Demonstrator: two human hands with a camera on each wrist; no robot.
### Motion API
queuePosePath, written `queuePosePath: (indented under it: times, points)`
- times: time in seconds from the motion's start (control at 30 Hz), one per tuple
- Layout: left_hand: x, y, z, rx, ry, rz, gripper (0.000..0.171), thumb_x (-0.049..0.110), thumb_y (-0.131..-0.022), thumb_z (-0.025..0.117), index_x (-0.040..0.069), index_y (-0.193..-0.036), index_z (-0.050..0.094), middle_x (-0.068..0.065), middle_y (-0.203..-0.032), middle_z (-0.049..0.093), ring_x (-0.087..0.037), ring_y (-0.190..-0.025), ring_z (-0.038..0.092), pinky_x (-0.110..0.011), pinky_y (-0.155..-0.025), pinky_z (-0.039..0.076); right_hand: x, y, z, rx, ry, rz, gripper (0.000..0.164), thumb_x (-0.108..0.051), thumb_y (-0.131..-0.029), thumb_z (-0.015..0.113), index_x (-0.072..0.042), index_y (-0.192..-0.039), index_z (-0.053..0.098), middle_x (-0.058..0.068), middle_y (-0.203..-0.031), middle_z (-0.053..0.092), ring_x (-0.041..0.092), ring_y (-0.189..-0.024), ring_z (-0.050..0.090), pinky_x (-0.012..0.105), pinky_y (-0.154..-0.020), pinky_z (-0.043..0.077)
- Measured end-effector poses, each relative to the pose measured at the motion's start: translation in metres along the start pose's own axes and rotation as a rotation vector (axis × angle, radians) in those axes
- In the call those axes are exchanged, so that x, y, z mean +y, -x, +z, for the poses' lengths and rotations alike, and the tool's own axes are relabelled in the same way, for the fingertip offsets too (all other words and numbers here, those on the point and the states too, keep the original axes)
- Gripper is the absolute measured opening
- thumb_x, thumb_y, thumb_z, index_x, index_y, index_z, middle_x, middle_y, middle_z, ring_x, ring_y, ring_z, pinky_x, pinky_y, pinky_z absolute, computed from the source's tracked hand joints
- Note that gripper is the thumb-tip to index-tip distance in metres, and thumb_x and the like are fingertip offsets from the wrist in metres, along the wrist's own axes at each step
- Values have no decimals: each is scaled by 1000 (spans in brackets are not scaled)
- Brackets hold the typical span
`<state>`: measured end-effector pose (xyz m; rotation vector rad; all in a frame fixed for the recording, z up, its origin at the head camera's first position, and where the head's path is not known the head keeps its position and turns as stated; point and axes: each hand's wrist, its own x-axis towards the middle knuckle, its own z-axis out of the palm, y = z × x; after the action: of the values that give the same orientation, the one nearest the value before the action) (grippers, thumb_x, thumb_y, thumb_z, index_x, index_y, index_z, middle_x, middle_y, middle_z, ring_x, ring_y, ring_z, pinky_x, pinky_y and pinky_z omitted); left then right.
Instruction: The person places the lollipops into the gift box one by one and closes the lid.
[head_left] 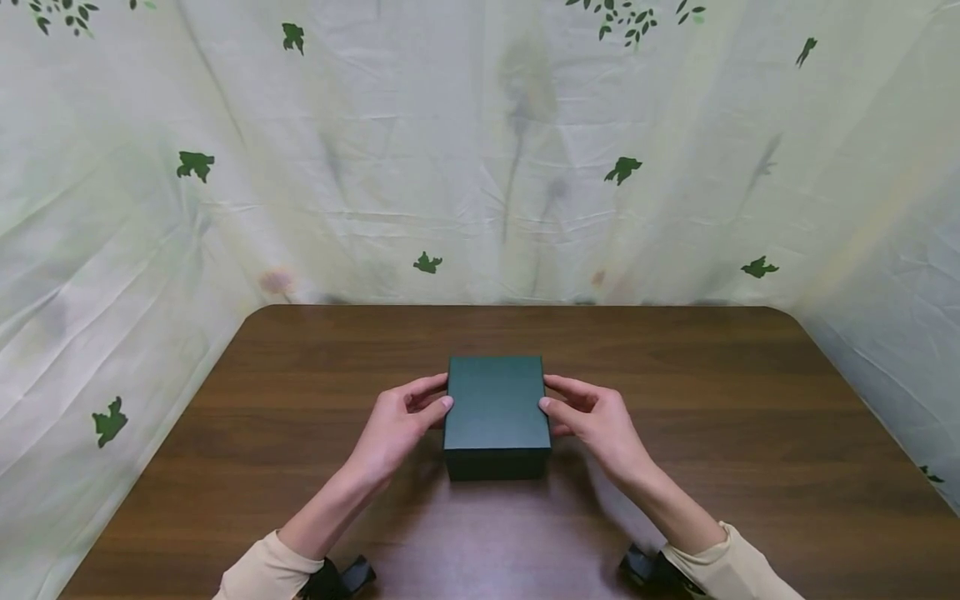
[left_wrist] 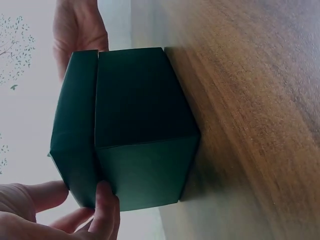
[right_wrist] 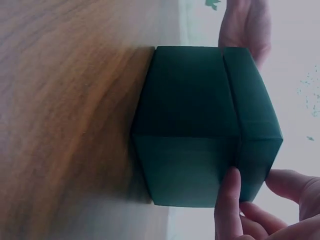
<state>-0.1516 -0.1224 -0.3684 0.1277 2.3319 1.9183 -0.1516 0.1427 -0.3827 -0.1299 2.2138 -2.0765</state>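
A dark green box [head_left: 497, 404] with a separate lid [left_wrist: 75, 105] stands upright on the brown table. A thin seam between the lid and the box body [right_wrist: 187, 92] shows in both wrist views. My left hand [head_left: 397, 421] grips the lid's left side, thumb at the top edge and fingers lower on the side wall near the seam. On the opposite side my right hand [head_left: 592, 421] holds the lid the same way, its thumb at the top edge. What lies inside the box is hidden.
The wooden table [head_left: 300, 358] spreads around the box on all sides. Behind it and along both sides hangs a pale curtain [head_left: 450, 167] with green leaf prints. Dark wrist devices [head_left: 352, 577] sit at both cream sleeves [head_left: 270, 571].
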Motion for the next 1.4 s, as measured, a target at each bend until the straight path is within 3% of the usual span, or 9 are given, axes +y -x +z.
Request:
queuePosePath:
  times: [0.4, 0.77, 1.4]
  points:
    - [-11, -2, 2, 22, -13, -23, 43, 10, -94, 66, -2, -134, 57, -18, -123, 64, -23, -104, 66, -43, -88, 53, 13, -3, 0, -25, 2, 21, 44, -14, -91, 71, 0, -131, 60, 18, -127, 62, 24, -91, 69, 44, -77, 57]
    - [-21, -2, 5, 44, -5, -27, 41, 8, -93, 67, -2, -132, 59, -17, -116, 67, -21, -96, 67, -40, -82, 55, 19, -5, -2, -60, 3, 24, 45, -14, -91, 71, 0, -132, 59, 18, -129, 61, 25, -93, 69, 46, -78, 57]
    - [-30, -4, 6, 64, 87, -82, 38, 7, -92, 68, -1, -129, 61, -18, -111, 69, -21, -85, 69, -40, -81, 55, 28, -7, -2, -57, -9, 58, 46, -14, -90, 73, -1, -131, 60, 17, -129, 61, 24, -93, 69, 41, -75, 58]
